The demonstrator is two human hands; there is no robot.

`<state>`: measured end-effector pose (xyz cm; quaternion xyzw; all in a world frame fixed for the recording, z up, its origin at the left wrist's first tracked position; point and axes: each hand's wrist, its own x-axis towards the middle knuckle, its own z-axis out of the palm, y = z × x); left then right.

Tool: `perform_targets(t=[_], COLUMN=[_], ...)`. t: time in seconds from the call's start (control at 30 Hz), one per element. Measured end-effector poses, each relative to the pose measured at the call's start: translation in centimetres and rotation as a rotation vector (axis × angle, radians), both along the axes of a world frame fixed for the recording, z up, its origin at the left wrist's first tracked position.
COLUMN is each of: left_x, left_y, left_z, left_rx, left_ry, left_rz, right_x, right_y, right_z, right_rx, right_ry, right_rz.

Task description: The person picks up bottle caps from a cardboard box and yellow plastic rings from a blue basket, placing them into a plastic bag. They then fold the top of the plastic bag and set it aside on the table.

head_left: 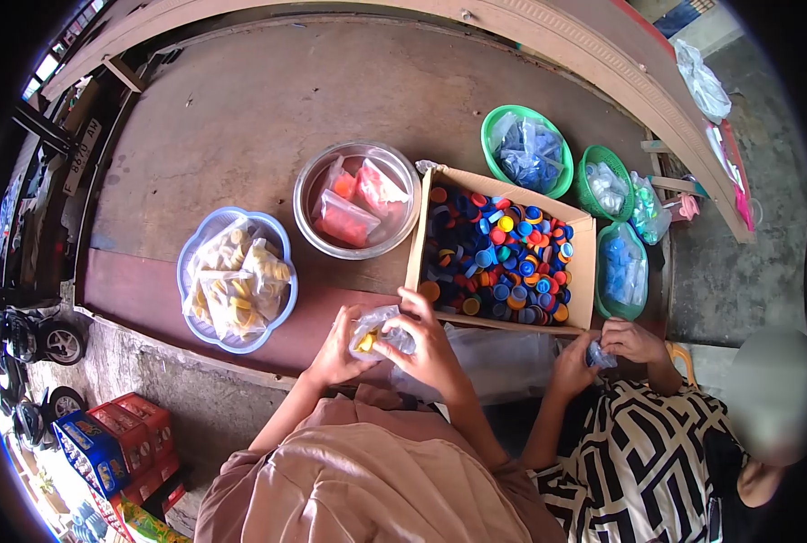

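Between my hands is a small clear plastic bag (387,319) with yellow bottle caps (366,342) inside. My left hand (335,351) grips the bag's left side. My right hand (428,348) has its fingers bent round the right side, thumb close to the yellow caps. Just beyond my right hand stands a cardboard box (505,322) full of loose caps in blue, red, yellow and orange. To the left, a light blue basket (289,288) holds several clear bags of yellowish caps.
A metal bowl (305,237) holds bags of red caps. Green baskets (491,149) with bagged caps line the box's far right side. At my right, a co-worker's hands (625,342) hold a small bag of blue caps. Clear plastic (494,357) lies along the table's near edge.
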<state>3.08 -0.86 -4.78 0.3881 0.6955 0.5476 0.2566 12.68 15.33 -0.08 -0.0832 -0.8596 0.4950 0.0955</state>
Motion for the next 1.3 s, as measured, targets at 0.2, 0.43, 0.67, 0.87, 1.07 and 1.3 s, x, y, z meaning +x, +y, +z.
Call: perform_targets(t=[0.2, 0.43, 0.67, 0.87, 1.07, 1.3], left_x=[-2.0, -3.5, 1.2, 2.7, 4.2, 1.8], left_y=[0.7, -1.2, -1.3, -1.8, -2.7, -4.8], left_z=[3.5, 1.8, 1.2, 1.1, 0.6, 0.7], left_rx=[0.255, 0.355, 0.377, 0.424, 0.346, 0.289], left_ry=[-0.405, -1.068, -0.783, -0.757, -0.596, -0.419], left_rz=[0.033, -0.286, 0.08, 0.184, 0.199, 0.145], right_x=[-2.0, -3.7, -3.2, -1.5, -1.2, -2.7], right_y=[1.4, 3.7, 3.8, 3.1, 2.5, 0.5], right_z=[0.6, 1.4, -1.5, -0.9, -2.1, 2.8], right_rx=[-0.305, -1.369, -1.145, -1.065, -1.017, -1.025], right_ry=[-0.185, 0.065, 0.084, 0.1, 0.196, 0.203], right_rz=[0.214, 0.098, -0.196, -0.255, -0.28, 0.115])
